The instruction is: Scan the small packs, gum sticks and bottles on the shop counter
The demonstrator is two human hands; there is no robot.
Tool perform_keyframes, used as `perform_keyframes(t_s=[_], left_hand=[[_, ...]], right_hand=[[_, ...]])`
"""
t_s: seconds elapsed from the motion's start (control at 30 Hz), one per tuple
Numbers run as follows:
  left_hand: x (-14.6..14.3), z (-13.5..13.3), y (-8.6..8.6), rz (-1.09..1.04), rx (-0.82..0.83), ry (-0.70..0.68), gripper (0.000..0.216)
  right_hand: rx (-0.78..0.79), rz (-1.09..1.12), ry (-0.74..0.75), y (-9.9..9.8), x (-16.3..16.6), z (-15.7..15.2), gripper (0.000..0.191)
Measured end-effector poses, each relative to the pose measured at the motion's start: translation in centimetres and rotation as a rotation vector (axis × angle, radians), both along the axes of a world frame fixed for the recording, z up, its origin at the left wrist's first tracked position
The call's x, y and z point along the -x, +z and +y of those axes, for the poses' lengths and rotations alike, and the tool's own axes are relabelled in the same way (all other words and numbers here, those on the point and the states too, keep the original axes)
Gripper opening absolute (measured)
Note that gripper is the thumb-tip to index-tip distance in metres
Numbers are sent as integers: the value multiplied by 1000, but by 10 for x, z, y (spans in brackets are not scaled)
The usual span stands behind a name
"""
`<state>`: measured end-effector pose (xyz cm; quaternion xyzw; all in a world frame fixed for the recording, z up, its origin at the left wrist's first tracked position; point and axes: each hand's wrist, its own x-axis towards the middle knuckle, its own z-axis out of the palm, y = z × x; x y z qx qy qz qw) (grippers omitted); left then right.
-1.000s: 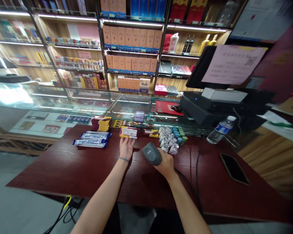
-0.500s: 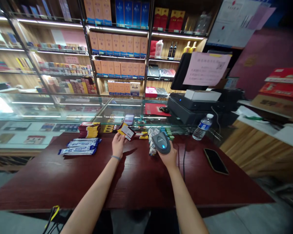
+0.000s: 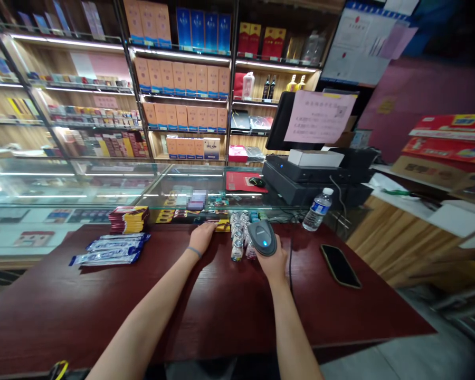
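Note:
My right hand (image 3: 274, 262) is closed round a grey handheld barcode scanner (image 3: 263, 237) with a blue light, held just above the dark red table (image 3: 221, 301) beside a cluster of small bottles (image 3: 239, 238). My left hand (image 3: 202, 237) lies low at the table's far edge. Its fingertips are on the end of a small yellow and dark pack (image 3: 222, 226), which rests in a row of packs against the glass counter (image 3: 142, 190).
A stack of red packs (image 3: 129, 219) and blue-white wrapped bars (image 3: 108, 250) lie to the left. A black phone (image 3: 339, 265) and the scanner cable (image 3: 290, 264) lie to the right. Behind them stand a water bottle (image 3: 317, 209), a till with a screen (image 3: 312, 174) and stocked shelves.
My left hand held the pack up in front of the scanner, then brought it down to the row at the table's far edge. The scanner stayed raised and the view swung slightly right.

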<state>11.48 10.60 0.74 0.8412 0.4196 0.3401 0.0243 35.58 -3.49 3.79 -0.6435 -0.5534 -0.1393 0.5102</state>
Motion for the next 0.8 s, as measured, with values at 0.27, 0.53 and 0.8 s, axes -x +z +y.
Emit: perform_keyframes(t_s=[0.27,0.53,0.8], left_hand=[[-21,15,-23,52,-83,-14,29],[-29,21,-26,67,-59,-1,30],[-5,5,-18,5,-119,-8,35]], right_hand=[[-3,42,12,-3,5,1,40],[6,39,-15,-4,4,0,40],[0,36,-37,-9,11,4,40]])
